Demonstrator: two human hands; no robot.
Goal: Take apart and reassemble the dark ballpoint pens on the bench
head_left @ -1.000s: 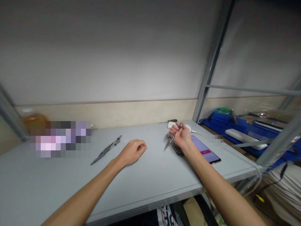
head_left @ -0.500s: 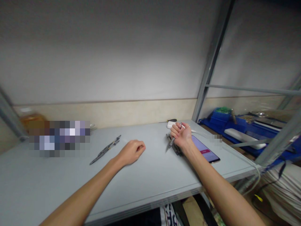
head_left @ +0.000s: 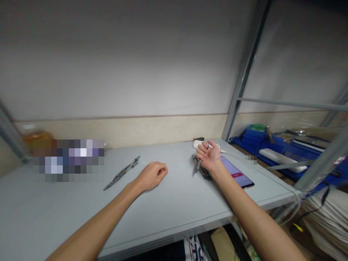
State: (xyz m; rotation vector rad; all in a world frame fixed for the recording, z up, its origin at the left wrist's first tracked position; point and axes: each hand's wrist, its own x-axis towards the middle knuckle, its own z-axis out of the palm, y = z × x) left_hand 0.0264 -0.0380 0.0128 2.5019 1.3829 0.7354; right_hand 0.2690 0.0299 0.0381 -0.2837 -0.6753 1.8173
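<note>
My right hand [head_left: 208, 157] is closed round a thin dark metal tool [head_left: 198, 165], tweezers by the look of it, whose tip points down at the grey table [head_left: 168, 210]. More dark tools lie under that hand. My left hand [head_left: 152, 175] rests on the table in a loose fist with nothing visible in it. A second pair of long dark tweezers [head_left: 122, 173] lies on the table to the left of my left hand, a hand's width away.
A phone [head_left: 237, 173] with a lit screen lies right of my right hand. A white device [head_left: 196, 143] with a cable sits behind it. Blue bins [head_left: 274, 145] fill the shelf to the right, past a metal upright [head_left: 244, 72]. A blurred patch lies at back left.
My right hand has drawn slightly back and down with the tool, turning it more upright. My left hand has stayed put.
</note>
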